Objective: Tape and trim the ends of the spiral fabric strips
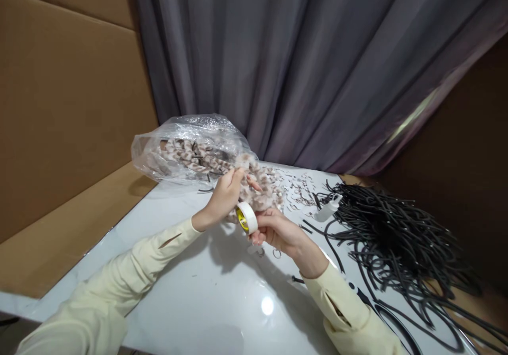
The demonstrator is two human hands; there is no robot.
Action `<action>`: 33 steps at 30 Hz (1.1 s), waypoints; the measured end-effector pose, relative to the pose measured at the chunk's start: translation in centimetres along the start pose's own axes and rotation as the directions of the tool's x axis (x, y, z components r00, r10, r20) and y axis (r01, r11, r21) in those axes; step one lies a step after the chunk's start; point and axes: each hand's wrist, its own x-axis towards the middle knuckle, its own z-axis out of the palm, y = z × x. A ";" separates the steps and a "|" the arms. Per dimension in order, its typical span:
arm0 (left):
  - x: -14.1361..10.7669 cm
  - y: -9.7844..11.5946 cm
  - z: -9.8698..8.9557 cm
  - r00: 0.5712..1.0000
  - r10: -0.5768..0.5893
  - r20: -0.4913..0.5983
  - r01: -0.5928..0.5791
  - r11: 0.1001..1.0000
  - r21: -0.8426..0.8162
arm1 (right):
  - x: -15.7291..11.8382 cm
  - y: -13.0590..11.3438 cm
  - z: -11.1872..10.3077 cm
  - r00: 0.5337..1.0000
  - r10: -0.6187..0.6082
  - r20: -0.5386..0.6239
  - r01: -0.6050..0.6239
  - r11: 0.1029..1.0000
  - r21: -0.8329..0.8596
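My right hand (280, 230) grips a roll of white tape (250, 218) with a yellow core, held above the table. Just to its left, my left hand (227, 195) has its fingers closed on a fluffy white-and-brown spotted piece (264, 199), whose shape I cannot fully make out. More of these spotted pieces (190, 154) lie behind in a clear plastic bag (226, 127). Small metal rings (277, 253) rest on the table under my right hand.
A tangled heap of black cords (392, 238) covers the right side of the white table (190, 302). Beside it lies a small white bottle (328, 208), with scattered little curled pieces (299, 188) behind. Cardboard (71, 106) stands left, a grey curtain (246, 53) behind.
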 end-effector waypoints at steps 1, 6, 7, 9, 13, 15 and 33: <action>-0.2 0.2 0.1 0.999 -0.029 0.022 0.030 0.999 -0.020 | 0.0 0.1 0.0 1.000 0.009 -0.004 -0.009 1.000 0.001; -0.5 0.5 0.3 0.990 -0.121 0.066 0.128 0.985 -0.116 | -0.3 -0.4 0.5 0.997 -0.062 -0.043 0.056 0.989 -0.134; -0.3 0.4 0.3 0.989 -0.134 0.068 0.143 0.978 -0.149 | -0.6 -0.6 0.6 0.990 -0.112 -0.080 0.092 0.970 -0.226; 0.0 0.4 0.1 0.984 -0.163 0.069 0.174 0.962 -0.210 | -1.5 -1.2 1.1 0.956 -0.241 -0.169 0.143 0.882 -0.448; 0.6 0.4 -0.1 0.974 -0.220 0.050 0.225 0.941 -0.253 | -3.6 -1.9 2.2 0.829 -0.550 -0.105 0.285 0.576 -0.766; 0.7 0.3 -0.1 0.960 -0.271 0.074 0.280 0.904 -0.322 | -4.1 -1.8 2.6 0.704 -0.709 0.041 0.418 0.367 -0.831; 0.3 -1.0 0.7 0.872 -0.452 0.189 0.488 0.770 -0.411 | -2.7 -0.7 2.3 0.600 -0.778 0.186 0.466 0.150 -0.872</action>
